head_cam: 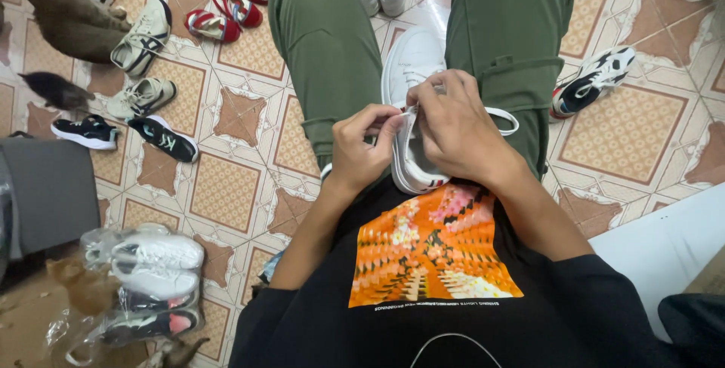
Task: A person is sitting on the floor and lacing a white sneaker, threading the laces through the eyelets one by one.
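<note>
Two hands pinch the white lace [504, 117] of a white sneaker [411, 96] resting on the lap, left hand [361, 149] and right hand [453, 123] both clenched on it; a careless tug could pull the lace out of its eyelet.

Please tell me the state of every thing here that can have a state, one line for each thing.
white sneaker: lying on the lap, held by both hands.
white lace: loose, looping out to one side.
left hand: pinching at the sneaker's top.
right hand: closed over the sneaker's top.
bagged sneakers: wrapped in clear plastic, stacked on the floor.
red sandals: lying loose on the tiles.
</note>
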